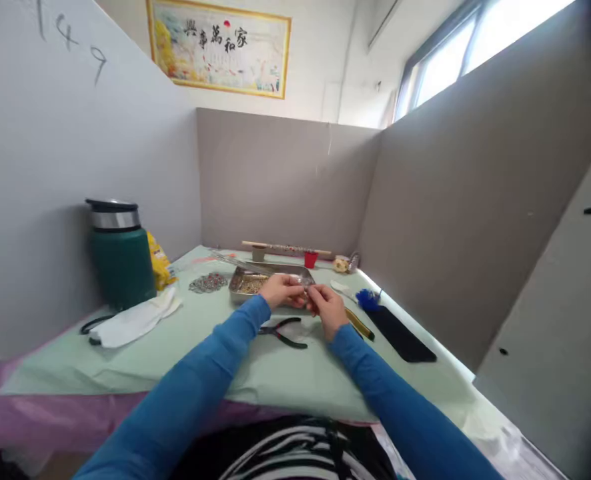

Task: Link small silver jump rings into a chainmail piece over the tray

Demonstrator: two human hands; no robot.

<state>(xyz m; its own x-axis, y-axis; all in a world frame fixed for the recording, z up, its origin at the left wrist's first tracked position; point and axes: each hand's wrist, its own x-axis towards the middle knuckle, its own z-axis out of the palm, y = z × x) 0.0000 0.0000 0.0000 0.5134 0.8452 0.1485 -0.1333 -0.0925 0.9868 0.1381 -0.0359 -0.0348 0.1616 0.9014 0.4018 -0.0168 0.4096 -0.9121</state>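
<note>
Left hand [281, 291] and right hand [327, 308] came close together, thumbs and fingers pinched nearly closed; whatever lay between the fingertips was too small to make out. They hovered at the right part of a rectangular tray [236, 298], smooth grey metal with low walls, holding grainy, tan, bead-like bits [250, 285]. Nearer the body, pliers [274, 330] with curved dark handles spread apart lay on a softly creased, pale green cloth [320, 383].
</note>
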